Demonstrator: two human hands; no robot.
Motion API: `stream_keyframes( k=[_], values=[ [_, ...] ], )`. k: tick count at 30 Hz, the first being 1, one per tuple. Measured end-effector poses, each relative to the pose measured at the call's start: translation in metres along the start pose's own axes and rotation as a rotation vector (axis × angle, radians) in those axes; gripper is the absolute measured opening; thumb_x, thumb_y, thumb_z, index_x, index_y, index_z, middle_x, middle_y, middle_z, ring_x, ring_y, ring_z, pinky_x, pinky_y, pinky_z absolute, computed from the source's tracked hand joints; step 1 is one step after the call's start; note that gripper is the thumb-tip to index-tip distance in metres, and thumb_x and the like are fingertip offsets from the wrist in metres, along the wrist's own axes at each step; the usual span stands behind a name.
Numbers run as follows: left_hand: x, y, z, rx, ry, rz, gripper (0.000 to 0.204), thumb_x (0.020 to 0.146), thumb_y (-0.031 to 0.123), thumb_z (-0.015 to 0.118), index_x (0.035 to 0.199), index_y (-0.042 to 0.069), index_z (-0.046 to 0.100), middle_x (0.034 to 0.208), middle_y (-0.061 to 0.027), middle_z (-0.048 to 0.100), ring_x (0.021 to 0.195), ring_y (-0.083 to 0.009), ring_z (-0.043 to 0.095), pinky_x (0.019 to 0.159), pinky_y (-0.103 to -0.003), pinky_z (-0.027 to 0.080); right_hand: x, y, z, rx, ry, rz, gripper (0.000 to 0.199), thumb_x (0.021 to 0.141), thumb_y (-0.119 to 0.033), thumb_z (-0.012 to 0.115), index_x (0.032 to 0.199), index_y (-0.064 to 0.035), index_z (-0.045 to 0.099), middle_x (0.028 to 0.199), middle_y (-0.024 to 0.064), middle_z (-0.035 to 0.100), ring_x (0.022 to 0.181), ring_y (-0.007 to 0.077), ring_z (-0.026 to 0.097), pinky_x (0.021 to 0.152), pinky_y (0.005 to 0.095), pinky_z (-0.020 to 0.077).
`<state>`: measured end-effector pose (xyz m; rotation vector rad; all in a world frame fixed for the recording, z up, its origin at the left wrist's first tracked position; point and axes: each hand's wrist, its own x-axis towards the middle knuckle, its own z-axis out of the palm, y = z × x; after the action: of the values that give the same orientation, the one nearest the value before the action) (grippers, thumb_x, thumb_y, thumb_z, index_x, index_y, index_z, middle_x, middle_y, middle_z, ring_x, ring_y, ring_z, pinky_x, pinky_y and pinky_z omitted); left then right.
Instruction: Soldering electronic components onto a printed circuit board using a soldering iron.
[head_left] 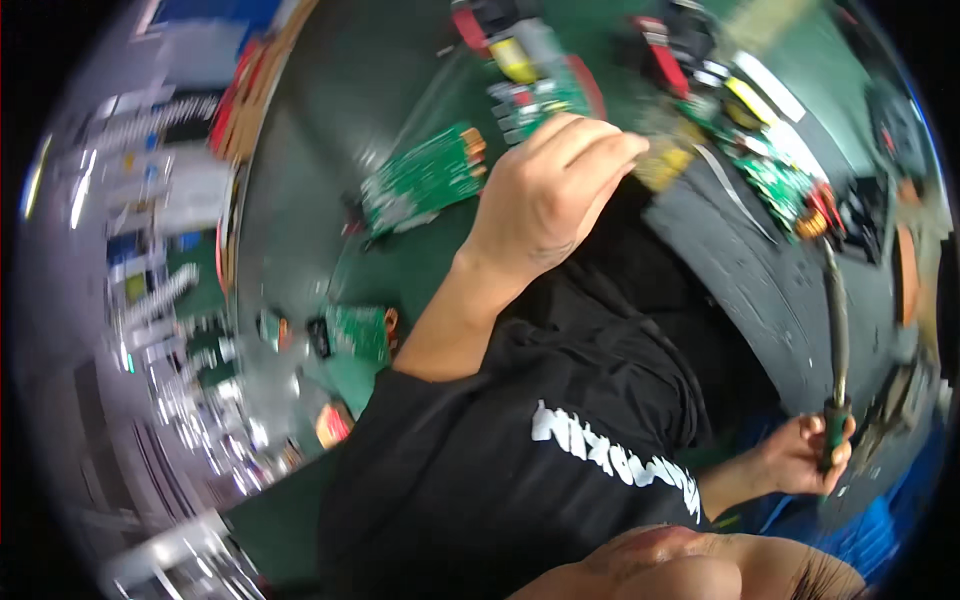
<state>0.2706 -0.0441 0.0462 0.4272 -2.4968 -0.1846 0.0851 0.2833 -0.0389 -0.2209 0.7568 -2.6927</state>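
My right hand is wrapped round the dark green handle of a soldering iron. The iron's long metal shaft reaches up to a green circuit board, its tip close to a copper coil at the board's end. Near the middle of the view, my left hand is raised with its fingers pinched together. Anything between those fingertips is too blurred to make out. Beyond the left hand lies another circuit board, partly covered by it.
On the green work surface, to the left, lie a larger circuit board and a smaller one. A dark grey pad lies below the board at right. Red-and-black parts sit at the far side.
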Motion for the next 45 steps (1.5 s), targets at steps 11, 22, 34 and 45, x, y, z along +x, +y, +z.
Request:
stream_keyframes(
  k=[11, 22, 34, 45],
  values=[
    [-0.228, -0.12, -0.244, 0.643, 0.775, -0.818, 0.013, 0.073, 0.008, 0.064, 0.085, 0.003, 0.065, 0.072, -0.0105, 0.062, 0.065, -0.0229, 0.059, 0.061, -0.031, 0.046, 0.019, -0.011, 0.028, -0.155, -0.134, 0.256, 0.022, 0.08, -0.018, 0.05, 0.077, -0.0023, 0.066, 0.096, 0.013, 0.065, 0.094, 0.0204, 0.059, 0.065, 0.0282, 0.0481],
    [-0.692, -0.25, -0.414, 0.709, 1.475, -1.619, 0.02, 0.08, 0.02, 0.055, 0.079, -0.001, 0.054, 0.07, -0.0091, 0.057, 0.056, -0.0197, 0.052, 0.052, -0.032, 0.046, -0.004, 0.011, 0.084, -0.278, -0.054, -0.276, 0.021, 0.088, -0.022, 0.048, 0.085, -0.0041, 0.059, 0.088, 0.0094, 0.061, 0.079, 0.0207, 0.057, 0.064, 0.0276, 0.0475],
    [-0.817, -0.283, -0.458, -0.017, 1.771, -1.48, 0.033, 0.089, 0.026, 0.046, 0.09, -0.005, 0.054, 0.094, -0.0166, 0.058, 0.09, -0.0262, 0.056, 0.08, -0.046, 0.047, 0.047, -0.034, 0.05, -0.969, -0.173, -0.264, 0.037, 0.085, -0.015, 0.044, 0.11, 0.0116, 0.047, 0.101, 0.0263, 0.057, 0.088, 0.0344, 0.059, 0.073, 0.0395, 0.0533],
    [-0.752, -0.247, -0.475, 0.424, 1.319, -1.895, 0.059, 0.075, 0.044, 0.067, 0.103, -0.004, 0.048, 0.092, -0.0155, 0.06, 0.072, -0.0262, 0.06, 0.063, -0.035, 0.051, 0.053, -0.017, 0.04, -0.347, -0.207, 0.069, 0.038, 0.08, -0.004, 0.048, 0.114, 0.0133, 0.048, 0.118, 0.0263, 0.05, 0.104, 0.0349, 0.053, 0.08, 0.0343, 0.0517]
  ],
)
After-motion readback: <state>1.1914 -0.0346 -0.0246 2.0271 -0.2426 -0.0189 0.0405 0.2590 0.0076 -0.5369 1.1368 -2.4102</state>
